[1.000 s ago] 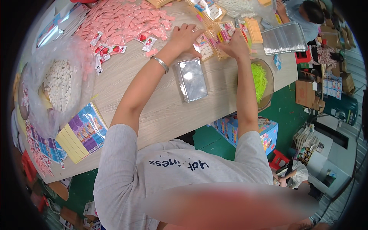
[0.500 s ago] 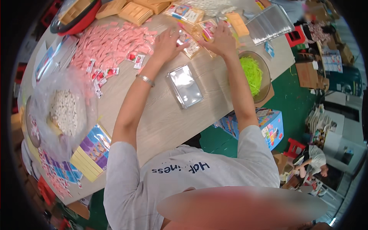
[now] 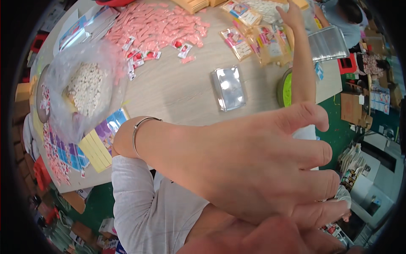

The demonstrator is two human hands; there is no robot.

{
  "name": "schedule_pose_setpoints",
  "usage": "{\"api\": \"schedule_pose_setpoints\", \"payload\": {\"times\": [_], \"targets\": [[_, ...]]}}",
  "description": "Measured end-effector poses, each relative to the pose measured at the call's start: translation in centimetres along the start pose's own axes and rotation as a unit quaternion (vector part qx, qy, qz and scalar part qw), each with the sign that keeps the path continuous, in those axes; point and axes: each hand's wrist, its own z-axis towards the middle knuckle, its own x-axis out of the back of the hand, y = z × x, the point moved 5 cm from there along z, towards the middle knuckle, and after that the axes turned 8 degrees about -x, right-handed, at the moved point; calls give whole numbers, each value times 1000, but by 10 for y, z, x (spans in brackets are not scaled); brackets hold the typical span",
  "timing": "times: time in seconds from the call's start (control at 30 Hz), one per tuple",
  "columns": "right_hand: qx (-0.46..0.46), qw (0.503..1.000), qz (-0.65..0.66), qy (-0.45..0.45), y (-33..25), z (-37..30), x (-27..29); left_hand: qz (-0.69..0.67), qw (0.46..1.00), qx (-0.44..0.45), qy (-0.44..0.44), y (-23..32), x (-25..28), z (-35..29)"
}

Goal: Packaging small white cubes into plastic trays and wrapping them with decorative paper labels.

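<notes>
My left hand is raised close to the camera, its back toward me and its fingers apart and slightly bent, with nothing visible in them. It hides part of my shirt and the table's near edge. Stretched to the far right, my right hand has its fingers spread, beside a clear bag of white pieces and a wooden tray. Below it lie several wrapped flat packs with colourful cards. A clear plastic box rests mid-table, apart from both hands.
Many pink sachets cover the far left. A plastic bag of white pieces stands near the left edge beside printed cards. At right are a bowl of green shreds and stacked clear trays. Another person sits beyond.
My left hand has left the flat packs and come up close to the camera. My right hand has moved farther away, past the packs. The view has shifted.
</notes>
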Motion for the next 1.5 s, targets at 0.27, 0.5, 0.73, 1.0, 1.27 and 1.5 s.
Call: {"api": "schedule_pose_setpoints", "payload": {"times": [0.27,0.5,0.73,1.0,1.27,1.5], "targets": [[87,990,29,-108,-112,-15,-14,54,997,42,19,15,68,-52],[-241,926,-208,-204,99,-28,-3,200,866,457,-22,-4,116,-237],[-204,909,-260,-256,120,-82,-25,201,787,582,46,13,97,-316],[-246,904,-275,-218,84,-77,30,192,818,542,-16,-15,106,-278],[21,875,377,-304,-244,-229,104,-141,858,409,275,-79,45,-231],[124,846,433,-286,-386,-365,92,-317,717,432,446,-13,73,-304]]}}
